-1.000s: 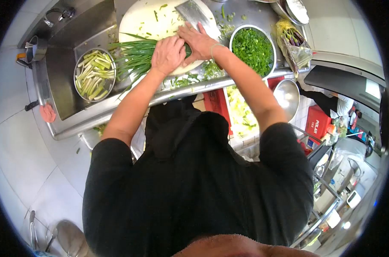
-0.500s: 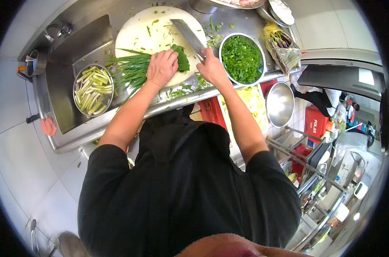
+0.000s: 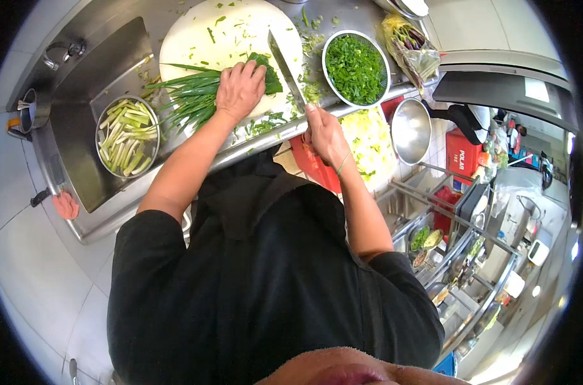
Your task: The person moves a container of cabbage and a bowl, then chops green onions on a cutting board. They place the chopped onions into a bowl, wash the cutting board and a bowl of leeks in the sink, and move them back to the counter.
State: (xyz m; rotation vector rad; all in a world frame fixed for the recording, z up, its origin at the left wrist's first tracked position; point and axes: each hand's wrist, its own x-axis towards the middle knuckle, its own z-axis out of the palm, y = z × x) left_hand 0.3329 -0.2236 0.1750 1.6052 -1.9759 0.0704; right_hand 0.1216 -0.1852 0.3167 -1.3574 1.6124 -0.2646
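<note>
By the counter's front edge (image 3: pixel 259 140), my left hand (image 3: pixel 241 90), fingers bunched, is clamping greens (image 3: pixel 192 95); my right hand (image 3: pixel 326 133) is gripping the knife (image 3: pixel 283 67); rolling greens might cause cuts.

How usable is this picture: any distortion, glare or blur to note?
Head view: strong fisheye curvature with black corners; same head view: glare on the steel bowl, pale chopped vegetables nearly washed out; again head view: left hand, right hand and knife look reasonably crisp, far-right detail cramped.
</note>
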